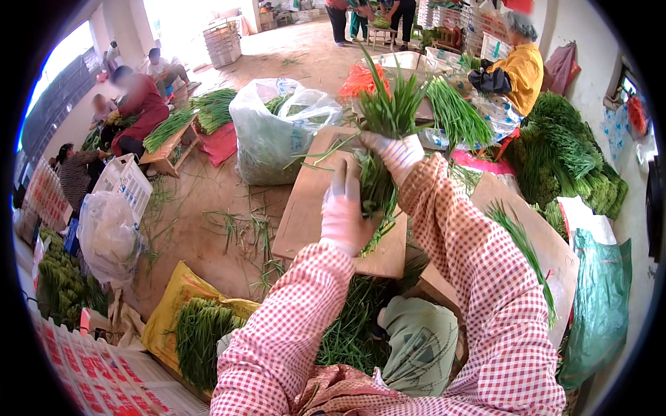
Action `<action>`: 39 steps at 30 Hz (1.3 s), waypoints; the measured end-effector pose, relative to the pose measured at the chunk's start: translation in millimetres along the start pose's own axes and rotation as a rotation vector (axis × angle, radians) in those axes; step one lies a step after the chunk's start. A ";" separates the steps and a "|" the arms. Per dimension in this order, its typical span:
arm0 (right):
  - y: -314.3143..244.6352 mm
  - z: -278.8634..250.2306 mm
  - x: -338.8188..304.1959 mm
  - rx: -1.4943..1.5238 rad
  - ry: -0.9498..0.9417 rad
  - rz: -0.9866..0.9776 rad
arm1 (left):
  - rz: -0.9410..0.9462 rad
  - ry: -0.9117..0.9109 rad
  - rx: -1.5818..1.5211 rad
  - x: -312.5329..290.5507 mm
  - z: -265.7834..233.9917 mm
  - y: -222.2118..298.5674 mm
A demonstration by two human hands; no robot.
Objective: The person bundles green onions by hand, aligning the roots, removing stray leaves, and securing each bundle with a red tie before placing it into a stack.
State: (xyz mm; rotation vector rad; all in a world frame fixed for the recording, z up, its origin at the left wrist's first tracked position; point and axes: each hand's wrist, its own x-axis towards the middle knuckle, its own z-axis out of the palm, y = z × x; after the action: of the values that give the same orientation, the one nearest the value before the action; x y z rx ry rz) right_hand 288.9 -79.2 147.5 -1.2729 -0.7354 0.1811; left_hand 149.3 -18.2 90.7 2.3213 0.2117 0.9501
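Observation:
My right hand (397, 154), in a pale glove, is closed round a bunch of green chives (394, 104). The leaves fan out above the hand, and the rest of the bunch hangs below it over a wooden board (312, 208). My left hand (345, 215), also gloved, lies along the left side of the hanging part with its fingers stretched out. Its thumb side is close to the stalks; whether it presses on them I cannot tell. A few loose leaves stick out to the left above the board.
A large clear plastic bag (270, 139) stands beyond the board. More chives (456, 111) lie on a stand at the right, near a person in yellow (524, 76). A second board (544, 243), a green bag (596, 305) and a yellow sack (177, 298) surround me. Other people work farther off.

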 end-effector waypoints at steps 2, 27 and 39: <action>-30.8 13.2 -0.5 -0.009 0.089 0.087 | 0.217 -0.084 0.108 -25.1 -20.3 -11.8; -73.9 57.6 -144.7 -0.167 0.233 -0.290 | -1.258 -0.642 -1.622 -105.3 -48.5 11.0; 13.6 69.7 -293.4 -0.377 -0.342 -0.450 | -1.528 -0.409 -2.359 -200.1 -44.0 -11.4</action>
State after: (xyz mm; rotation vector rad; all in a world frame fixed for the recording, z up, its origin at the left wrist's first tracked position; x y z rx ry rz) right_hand 27.9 -168.8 25.2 -1.4088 -1.3787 -0.1177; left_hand -25.6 -60.2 -8.1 -0.2267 0.2831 -0.3408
